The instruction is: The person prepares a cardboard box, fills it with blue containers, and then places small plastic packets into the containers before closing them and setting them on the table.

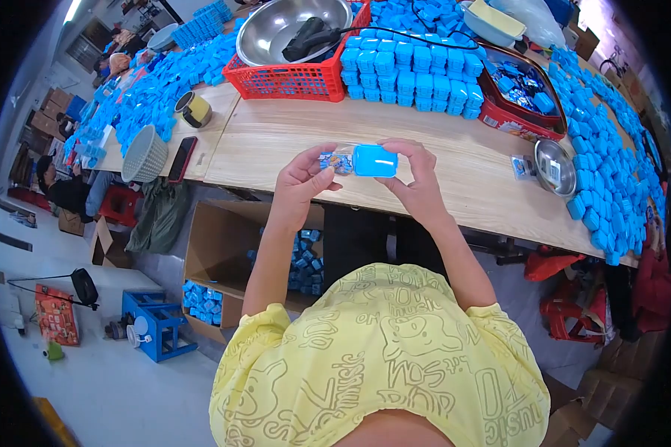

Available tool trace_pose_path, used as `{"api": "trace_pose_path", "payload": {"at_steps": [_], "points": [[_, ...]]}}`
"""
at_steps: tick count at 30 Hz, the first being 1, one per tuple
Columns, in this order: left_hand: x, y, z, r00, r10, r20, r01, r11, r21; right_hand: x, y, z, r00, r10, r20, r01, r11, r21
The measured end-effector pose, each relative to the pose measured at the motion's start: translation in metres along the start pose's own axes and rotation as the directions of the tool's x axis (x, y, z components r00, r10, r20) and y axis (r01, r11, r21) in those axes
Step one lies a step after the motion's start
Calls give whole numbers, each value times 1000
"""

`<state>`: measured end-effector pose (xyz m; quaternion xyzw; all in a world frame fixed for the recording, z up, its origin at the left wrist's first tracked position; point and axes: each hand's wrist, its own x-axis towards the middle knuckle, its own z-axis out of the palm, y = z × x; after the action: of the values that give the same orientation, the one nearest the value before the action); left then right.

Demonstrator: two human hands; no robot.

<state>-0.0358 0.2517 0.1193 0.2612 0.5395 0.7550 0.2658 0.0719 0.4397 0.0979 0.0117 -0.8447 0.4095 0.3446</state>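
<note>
Both my hands hold one small blue box (pixel 375 160) above the front edge of the wooden table (pixel 291 138). My left hand (pixel 300 181) grips its left end, where a clear wrapper with printed contents (pixel 338 161) sticks out. My right hand (pixel 417 179) pinches the box's right end between thumb and fingers. The box lies level, its long side facing me.
Rows of blue boxes (pixel 417 67) cover the table's back and right. A red basket (pixel 294 78) holds a steel bowl (pixel 276 30) with a black tool. A red tin (pixel 518 112), small steel dish (pixel 555 165), phone (pixel 181 159), tape roll (pixel 194 109). Cardboard carton (pixel 224 246) below.
</note>
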Motion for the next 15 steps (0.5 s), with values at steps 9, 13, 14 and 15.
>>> {"api": "trace_pose_path", "payload": {"at_steps": [9, 13, 14, 15], "points": [[-1, 1, 2, 999, -7, -43, 11, 996, 85, -7, -1, 12, 996, -94, 7, 94, 991, -93], [-1, -2, 0, 995, -1, -102, 11, 995, 97, -6, -8, 21, 994, -110, 0, 109, 985, -136], [-2, -3, 0, 993, 14, -116, -1, 994, 112, -6, -10, 23, 993, -114, 32, 118, 977, -177], [-2, -2, -1, 991, 30, -130, -13, 992, 127, -5, -12, 25, 991, -119, 66, 130, 967, -218]]}}
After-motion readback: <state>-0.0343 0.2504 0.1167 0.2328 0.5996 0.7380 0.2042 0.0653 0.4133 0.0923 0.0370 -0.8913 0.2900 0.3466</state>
